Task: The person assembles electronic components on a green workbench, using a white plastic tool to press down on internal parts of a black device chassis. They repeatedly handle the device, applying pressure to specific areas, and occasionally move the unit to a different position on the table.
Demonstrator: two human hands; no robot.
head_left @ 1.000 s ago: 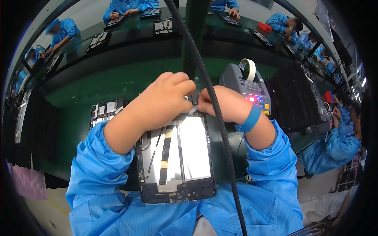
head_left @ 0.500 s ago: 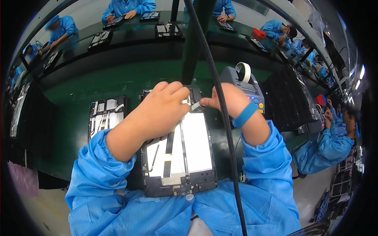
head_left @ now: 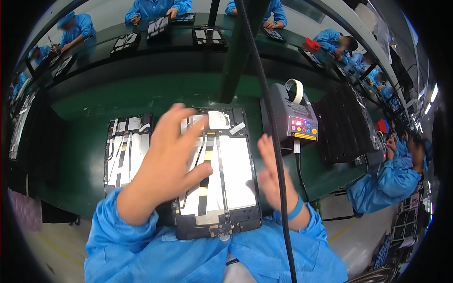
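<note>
An opened tablet (head_left: 237, 174) with silvery-white battery panels and a black frame lies in front of me, its near end against my blue coat. My left hand (head_left: 172, 162) hovers over its left part, fingers spread and slightly blurred, hiding some of the upper left. Beside the tablet's right edge is my right hand (head_left: 270, 177), fingers stretched out and holding nothing, partly hidden by a black cable. A short pale strip of tape (head_left: 238, 128) sits slantwise near the tablet's upper right corner.
Another opened tablet (head_left: 113, 165) lies at left. A grey tape dispenser (head_left: 299, 120) carrying a tape roll (head_left: 296, 90) stands right, beside black stacked trays (head_left: 337, 125). The black cable (head_left: 264, 89) and a green post (head_left: 231, 75) cross the view. Co-workers sit across and at right.
My right hand has left the tape strip and come nearer to me along the tablet's right edge. My left hand has moved left and opened. Across, a co-worker has lifted a tablet.
</note>
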